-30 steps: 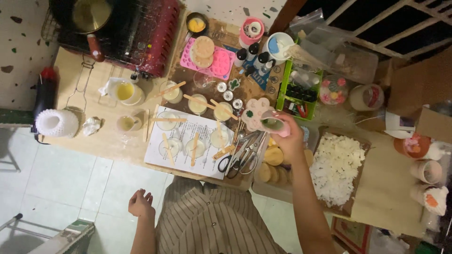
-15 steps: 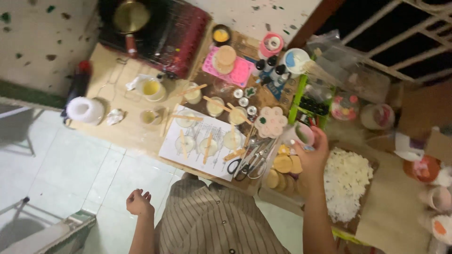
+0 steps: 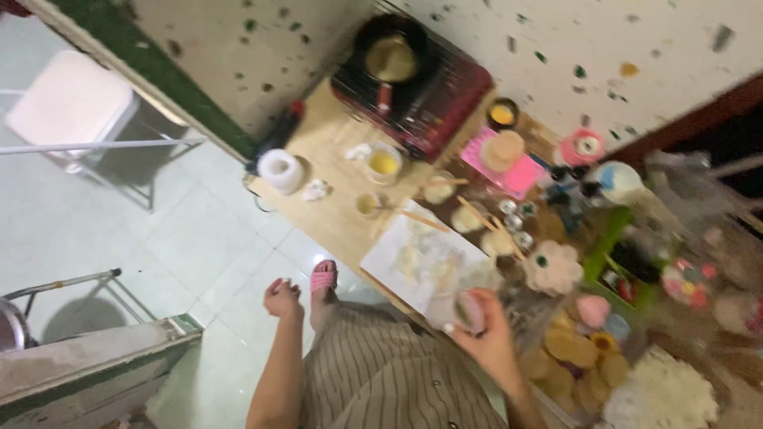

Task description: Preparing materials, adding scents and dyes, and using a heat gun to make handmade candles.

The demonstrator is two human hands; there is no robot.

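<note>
The right hand [image 3: 489,338], its grip closed on what seems a small pink cup [image 3: 467,310], has drawn it off the wooden counter [image 3: 334,214] toward six o'clock, while the left hand [image 3: 283,299] hangs loosely open at nine o'clock.

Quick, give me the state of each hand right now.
Left hand: loosely curled, holding nothing, hanging off the table beside the striped shirt.
Right hand: closed around a small pink cup.
</note>
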